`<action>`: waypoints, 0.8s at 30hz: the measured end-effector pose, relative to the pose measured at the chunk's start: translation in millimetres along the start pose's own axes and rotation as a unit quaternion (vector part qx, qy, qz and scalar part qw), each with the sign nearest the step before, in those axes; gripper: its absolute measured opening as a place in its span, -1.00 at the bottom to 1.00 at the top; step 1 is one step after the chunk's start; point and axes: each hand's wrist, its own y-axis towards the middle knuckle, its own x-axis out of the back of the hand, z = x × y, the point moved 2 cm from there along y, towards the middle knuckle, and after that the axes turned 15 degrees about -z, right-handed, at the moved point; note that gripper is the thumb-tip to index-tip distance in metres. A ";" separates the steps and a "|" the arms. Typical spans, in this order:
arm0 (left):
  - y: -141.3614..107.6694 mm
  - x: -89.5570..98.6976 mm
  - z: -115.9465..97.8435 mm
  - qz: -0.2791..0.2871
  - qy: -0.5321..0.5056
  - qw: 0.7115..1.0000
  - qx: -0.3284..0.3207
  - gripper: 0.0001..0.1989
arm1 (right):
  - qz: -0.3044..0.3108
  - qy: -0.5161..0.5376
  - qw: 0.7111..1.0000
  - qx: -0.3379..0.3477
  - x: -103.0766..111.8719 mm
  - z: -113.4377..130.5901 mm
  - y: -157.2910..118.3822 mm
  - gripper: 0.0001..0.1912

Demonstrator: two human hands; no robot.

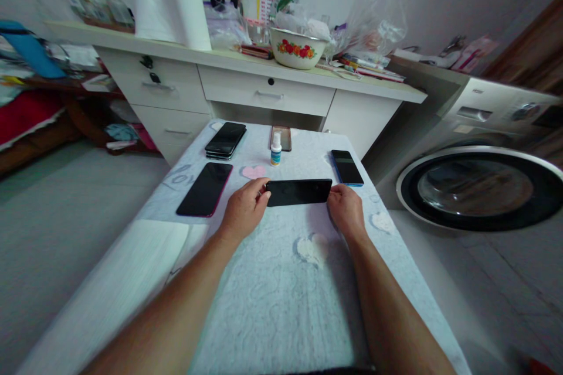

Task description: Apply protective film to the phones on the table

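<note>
Between my two hands a black smartphone (299, 192) is held sideways, tilted up with its dark face toward me. My left hand (247, 206) pinches its left end between thumb and fingers. At the right end my right hand (346, 210) grips the other edge, its fingers partly hidden. A large phone with a red edge (204, 190) lies flat to the left. Behind it sits a stack of phones (226, 139). A small white spray bottle (275, 150) stands upright beyond the held phone, in front of a phone case or frame (285, 137). Another phone with a blue edge (347, 167) lies on the right.
A patterned cloth (281, 304) covers the table. Behind it stands a white desk (268, 91) with drawers, bearing paper rolls (171, 14), a flowered enamel bowl (298, 50) and plastic bags. A washing machine (479, 129) is close on the right.
</note>
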 end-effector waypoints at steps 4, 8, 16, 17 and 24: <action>0.7 0.2 -0.5 -0.002 0.004 1.000 -0.002 -0.71 | 0.002 0.003 1.000 -0.008 3.3 2.1 0.0 -0.75; 1.7 1.6 -2.2 -0.004 0.008 1.000 -0.009 -0.71 | -0.040 0.046 0.998 -0.026 5.6 2.1 0.0 -0.76; 2.3 2.4 -4.0 -0.001 0.003 1.000 -0.004 -0.71 | -0.105 0.134 0.985 -0.023 3.0 -0.5 -0.2 -0.70; 2.3 2.3 -3.9 -0.001 0.003 1.000 -0.004 -0.71 | -0.102 0.130 0.986 -0.024 3.1 -0.3 0.0 -0.71; 1.5 1.6 -1.7 -0.005 -0.002 1.000 0.000 -0.70 | -0.054 0.064 0.996 -0.019 6.0 3.6 0.2 -0.76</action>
